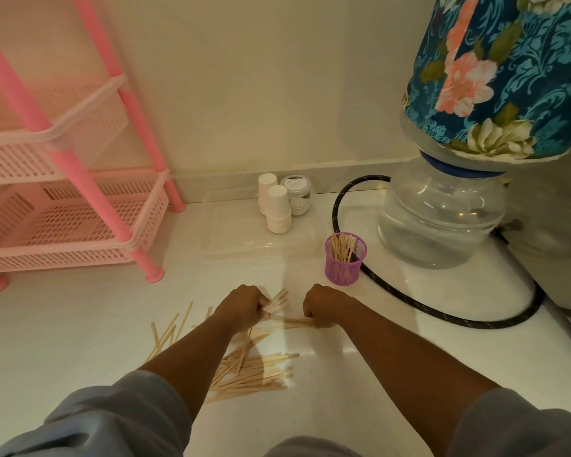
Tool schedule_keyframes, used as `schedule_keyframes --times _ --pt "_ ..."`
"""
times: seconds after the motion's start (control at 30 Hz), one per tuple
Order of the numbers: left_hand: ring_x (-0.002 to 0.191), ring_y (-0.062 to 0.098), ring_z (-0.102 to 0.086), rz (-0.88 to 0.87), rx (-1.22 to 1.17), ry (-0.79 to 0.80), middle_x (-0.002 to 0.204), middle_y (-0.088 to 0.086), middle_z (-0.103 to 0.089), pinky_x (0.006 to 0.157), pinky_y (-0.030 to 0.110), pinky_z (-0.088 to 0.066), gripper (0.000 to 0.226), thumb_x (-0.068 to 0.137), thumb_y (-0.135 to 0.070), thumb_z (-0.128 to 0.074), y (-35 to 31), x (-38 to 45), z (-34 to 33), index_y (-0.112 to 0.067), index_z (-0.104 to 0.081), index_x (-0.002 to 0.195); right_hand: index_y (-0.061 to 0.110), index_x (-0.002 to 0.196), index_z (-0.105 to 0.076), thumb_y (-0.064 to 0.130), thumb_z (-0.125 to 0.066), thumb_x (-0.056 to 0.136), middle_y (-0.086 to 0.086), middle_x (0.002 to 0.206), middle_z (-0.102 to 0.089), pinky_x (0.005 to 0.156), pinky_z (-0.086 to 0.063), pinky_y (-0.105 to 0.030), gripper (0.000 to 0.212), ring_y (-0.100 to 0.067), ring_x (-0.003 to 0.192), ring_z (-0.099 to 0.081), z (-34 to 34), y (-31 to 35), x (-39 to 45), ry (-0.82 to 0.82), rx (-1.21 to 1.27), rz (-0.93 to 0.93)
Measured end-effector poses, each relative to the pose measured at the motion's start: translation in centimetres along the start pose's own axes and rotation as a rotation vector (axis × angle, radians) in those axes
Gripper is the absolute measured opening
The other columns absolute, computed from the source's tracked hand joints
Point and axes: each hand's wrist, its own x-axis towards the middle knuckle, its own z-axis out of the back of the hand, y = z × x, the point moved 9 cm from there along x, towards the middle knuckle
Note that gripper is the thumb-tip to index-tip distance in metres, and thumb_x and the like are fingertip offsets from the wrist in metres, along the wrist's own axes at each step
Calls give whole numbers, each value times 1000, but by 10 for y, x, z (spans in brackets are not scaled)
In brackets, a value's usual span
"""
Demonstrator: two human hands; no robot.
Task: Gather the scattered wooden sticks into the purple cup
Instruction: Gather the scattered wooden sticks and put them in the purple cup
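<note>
A person's left hand (241, 306) grips a bundle of wooden sticks (251, 374) on the white floor while the right hand (322, 306) pinches a few more. Squaring the ends first should ease them into the purple cup (345, 258) just beyond.

Both hands (279, 310) curled, arms outstretched forward

Only one labelled thing: small lidded jar (299, 199) at the back of the worktop, behind the stacked white paper cups (276, 206). Pale label on its side with dark lettering, two short lines, too blurred to read with any certainty. Small printed patch on the lid as well, likewise illegible. No other text, numbers, brands or signs legible anywhere.
</note>
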Motion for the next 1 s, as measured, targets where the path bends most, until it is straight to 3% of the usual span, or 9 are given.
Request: schedule_keyframes --times 0.13,0.27,0.33,0.43,0.53,0.63,0.77,0.9,1.0 --pt "59 8 -57 49 -214 -100 70 -6 -66 58 20 -39 10 87 -24 -71 4 0 14 -16 -77 85 4 100 -72 11 -53 89 -7 79 -61 70 -41 -27 23 -22 82 -55 8 -8 -4 -71 130 -59" --pt "50 6 -48 116 -418 -232 72 5 -72 53 19 -37 8 84 -22 -74 9 4 32 -17 -80 86 6 106 -72 21 -58 92 -12 106 -69 81 -46 -28 25 -26 100 -63 22 -20 -5 -163 323 -118" --pt "46 1 -44 123 -458 -271 62 -3 -67 53 18 -34 11 81 -27 -78 8 6 40 -20 -80 89 5 107 -72 22 -61 91 -12 106 -70 87 -52 -34 26 -27 101 -64 28 -25 -6 -197 403 -152" --pt "55 -2 -57 143 -538 -342 70 -13 -70 54 16 -40 21 79 -27 -80 4 8 54 -27 -78 100 6 103 -73 19 -68 86 -11 101 -72 89 -54 -39 23 -25 97 -66 35 -34 -6 -254 579 -202" --pt "69 7 -66 120 -590 -396 75 -11 -72 61 16 -47 21 80 -25 -79 -3 12 66 -25 -78 102 5 99 -74 15 -72 82 -10 97 -73 89 -55 -41 19 -24 94 -69 42 -41 -9 -330 755 -250" --pt "70 5 -66 75 -625 -441 80 -7 -74 66 17 -49 23 81 -26 -78 -13 16 79 -23 -77 104 4 95 -75 12 -73 80 -11 93 -74 87 -56 -43 16 -25 91 -70 52 -47 -10 -416 873 -272" --pt "72 12 -69 28 -722 -459 78 -3 -74 77 30 -56 26 81 -25 -79 -27 25 92 -23 -77 107 6 94 -74 7 -74 80 -12 88 -74 83 -59 -43 14 -24 83 -73 62 -56 -13 -486 1105 -292" --pt "83 15 -73 -19 -827 -488 85 -2 -76 82 31 -57 20 81 -24 -78 -46 35 104 -25 -78 101 3 100 -73 4 -71 82 -15 93 -73 84 -59 -43 17 -28 86 -72 78 -59 -18 -562 1210 -237" --pt "86 15 -73 -30 -942 -473 91 1 -76 83 30 -58 21 82 -19 -78 -59 44 110 -19 -77 103 7 94 -75 10 -70 85 -12 86 -74 83 -59 -40 11 -26 82 -72 89 -67 -23 -604 1204 -248"
